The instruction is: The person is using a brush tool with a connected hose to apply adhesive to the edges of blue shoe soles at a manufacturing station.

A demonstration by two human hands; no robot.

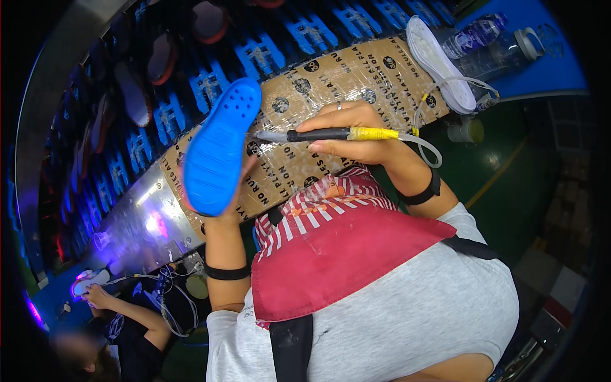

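A blue shoe sole (216, 156) is held up over the cardboard-covered table, its face with small holes and ridges turned up. My left hand (247, 173) grips it from underneath, with most of the fingers hidden behind the sole. In my right hand (358, 121) is a glue brush (318, 134) with a black handle and yellow tape, pinched between thumb and fingers. Its pale bristles point left, close to the sole's right edge; whether they touch it I cannot tell. A clear tube (435, 156) runs from the brush's back end.
Cardboard (363, 73) under clear film covers the table. Beyond it runs a blue rack (258, 56), with several soles behind. A white sole (438, 63), a purple-labelled bottle (474, 35) and a clear bottle (499, 57) lie at upper right. At lower left a co-worker's hand (97, 297) holds a pale sole.
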